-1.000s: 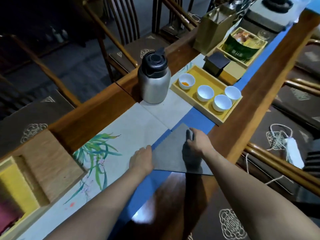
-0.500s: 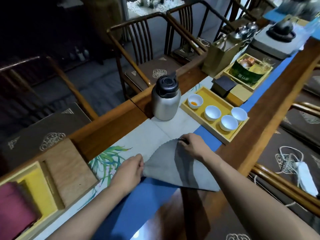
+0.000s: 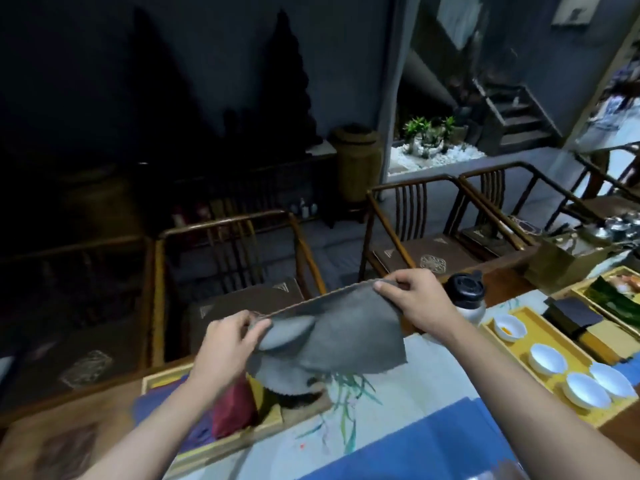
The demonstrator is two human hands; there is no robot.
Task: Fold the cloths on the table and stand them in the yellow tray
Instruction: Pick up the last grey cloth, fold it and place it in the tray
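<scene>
Two hands, left hand and right hand, pinched the grey cloth taut between their fingers, lifted above the yellow tray, presumably for standing it inside.

Walls: we face a dark grey wall, mostly in shadow.
Seating: wooden armchairs with spindle backs line the far side of the long table.
Corner: a tall brown jar stands near potted plants on white pebbles.
Stairs: grey steps rise at right.
Light: brightest at right.
</scene>
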